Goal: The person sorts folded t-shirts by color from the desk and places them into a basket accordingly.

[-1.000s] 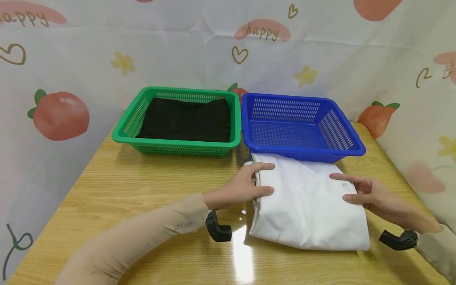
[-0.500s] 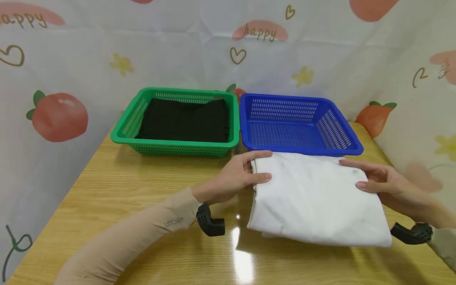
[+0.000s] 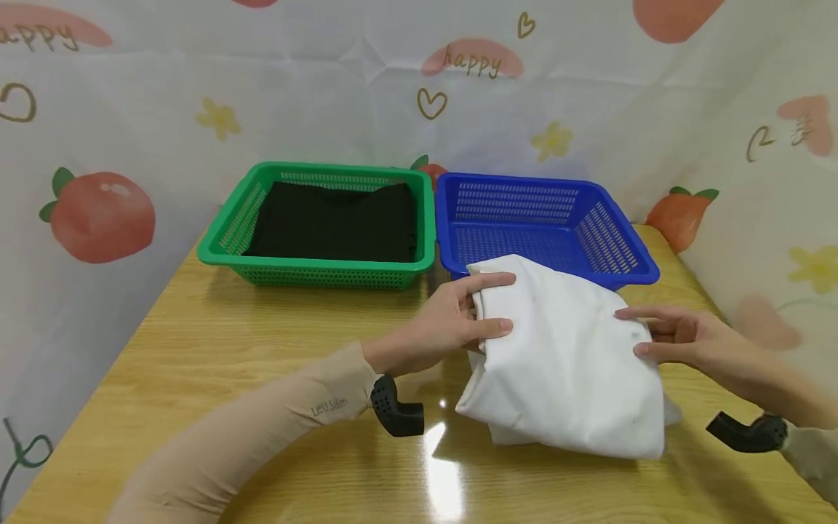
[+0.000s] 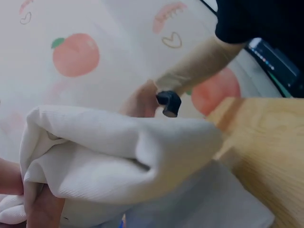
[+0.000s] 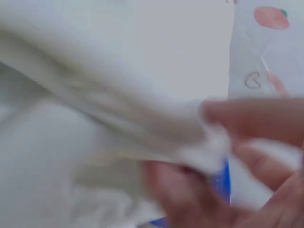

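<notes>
A folded piece of white cloth (image 3: 563,364), of which the exact garment kind does not show, is held between both hands just in front of the blue basket. On its left edge my left hand (image 3: 445,324) grips the folded layers, thumb and a finger on top and the other fingers beneath. At the right edge my right hand (image 3: 700,346) pinches the cloth, and the right wrist view shows the fingers (image 5: 256,121) blurred around the fabric. Thick rolled folds of the white cloth (image 4: 104,156) fill the left wrist view. Its far corner overlaps the blue basket's front rim.
The blue plastic basket (image 3: 550,278) stands at the back right of the wooden table (image 3: 294,320). Beside it on the left is a green basket (image 3: 314,263) with folded black cloth (image 3: 334,222) inside. A printed curtain (image 3: 314,87) hangs behind and along the sides.
The white cloth has lifted and tilted, its far left corner now over the blue basket's rim. The right hand went outward with it, then came back left. The left hand kept its grip.
</notes>
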Demonstrator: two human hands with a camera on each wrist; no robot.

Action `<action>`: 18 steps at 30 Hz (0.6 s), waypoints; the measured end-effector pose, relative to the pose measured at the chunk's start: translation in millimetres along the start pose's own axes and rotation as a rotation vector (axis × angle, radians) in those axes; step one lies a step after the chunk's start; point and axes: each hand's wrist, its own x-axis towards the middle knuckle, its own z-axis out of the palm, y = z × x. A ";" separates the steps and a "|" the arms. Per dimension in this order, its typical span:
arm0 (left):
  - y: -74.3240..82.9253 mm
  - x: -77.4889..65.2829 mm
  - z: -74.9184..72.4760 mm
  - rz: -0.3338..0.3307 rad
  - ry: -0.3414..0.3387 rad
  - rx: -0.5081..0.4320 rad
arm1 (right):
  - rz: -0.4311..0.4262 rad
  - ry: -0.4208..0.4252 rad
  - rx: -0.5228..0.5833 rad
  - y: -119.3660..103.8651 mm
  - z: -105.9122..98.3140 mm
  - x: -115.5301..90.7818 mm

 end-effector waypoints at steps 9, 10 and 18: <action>-19.6 -7.4 -11.6 -0.010 0.035 0.134 | 0.027 -0.066 -0.109 14.0 12.5 3.0; -20.7 -8.2 -13.2 -0.015 0.040 0.146 | 0.061 -0.094 -0.071 14.8 12.7 4.1; -26.0 -14.1 -20.5 -0.039 0.066 0.260 | 0.144 -0.206 0.093 18.2 10.5 9.6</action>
